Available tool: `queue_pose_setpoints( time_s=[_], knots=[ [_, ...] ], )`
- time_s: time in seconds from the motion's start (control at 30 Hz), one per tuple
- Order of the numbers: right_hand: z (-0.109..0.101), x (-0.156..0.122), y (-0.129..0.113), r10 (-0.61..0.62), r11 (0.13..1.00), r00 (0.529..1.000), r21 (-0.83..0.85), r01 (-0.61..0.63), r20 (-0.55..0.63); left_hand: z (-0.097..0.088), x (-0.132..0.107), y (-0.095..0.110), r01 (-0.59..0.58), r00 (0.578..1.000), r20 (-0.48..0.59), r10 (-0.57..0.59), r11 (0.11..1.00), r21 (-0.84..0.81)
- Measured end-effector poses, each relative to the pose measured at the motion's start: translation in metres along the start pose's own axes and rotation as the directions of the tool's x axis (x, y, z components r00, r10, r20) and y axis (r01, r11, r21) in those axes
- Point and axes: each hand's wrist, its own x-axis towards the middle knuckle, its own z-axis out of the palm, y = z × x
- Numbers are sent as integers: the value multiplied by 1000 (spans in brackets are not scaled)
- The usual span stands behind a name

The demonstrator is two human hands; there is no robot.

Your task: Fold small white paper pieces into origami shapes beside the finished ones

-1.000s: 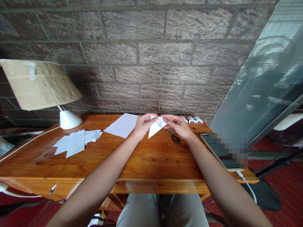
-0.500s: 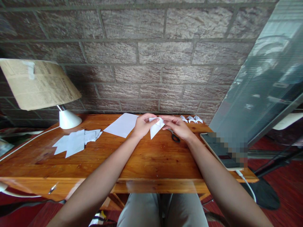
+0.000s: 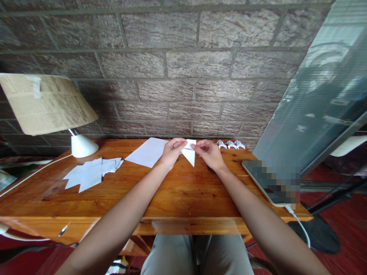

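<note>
A small white folded paper (image 3: pixel 189 153) is held up above the far half of the desk, one pointed flap hanging down. My left hand (image 3: pixel 172 151) pinches its left edge between thumb and fingers. On the paper's right side, my right hand (image 3: pixel 208 152) grips it with thumb and forefinger. Behind my left hand lies a flat white sheet (image 3: pixel 145 152). To the right of my right hand, three small folded paper pieces (image 3: pixel 230 144) stand in a row by the wall. Scissors (image 3: pixel 210 169) are mostly hidden under my right hand.
Several loose white paper pieces (image 3: pixel 91 173) lie overlapped on the left of the wooden desk (image 3: pixel 183 198). A lamp (image 3: pixel 83 145) with a newsprint shade stands at the back left. A tablet (image 3: pixel 266 183) with a plugged-in cable (image 3: pixel 299 221) lies at the right edge. A brick wall (image 3: pixel 183 91) rises behind.
The folded paper has turned in my hands, its point swinging from lower left to lower right. My right hand has shifted slightly left and now covers most of the scissors.
</note>
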Motion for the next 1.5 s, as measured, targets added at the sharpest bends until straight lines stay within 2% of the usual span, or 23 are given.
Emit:
queue_pose_setpoints(
  time_s=[0.27,0.43,0.53,0.7,0.93,1.07,1.2,1.37,1.5],
  knots=[
    [0,1,3,-47,999,997,-3,47,-66,3,-2,-3,-55,998,13,54,998,42],
    [-1,1,3,-36,999,994,-18,34,-103,1,0,-6,-96,995,5,96,987,125],
    [-4,0,2,-41,998,991,-52,35,-130,-1,2,-6,-45,999,-8,47,988,147],
    [-5,-1,2,-86,991,989,-116,73,-116,-4,2,-1,81,994,-73,-75,993,81],
    [-4,1,-1,-15,1000,993,-26,12,-114,0,-1,2,107,993,-58,-103,993,57],
    [-2,1,-4,8,998,999,57,-5,-50,0,-2,2,84,996,-46,-80,993,83],
    [0,-2,-5,-69,997,997,17,69,21,2,-5,1,72,997,-31,-69,991,111],
    [-1,-3,-5,-204,969,978,-153,194,-52,5,-7,-1,68,997,-49,-62,989,131],
    [-1,-5,-7,-279,942,960,-208,265,-37,3,-5,-3,70,997,-54,-62,987,145]
  ],
)
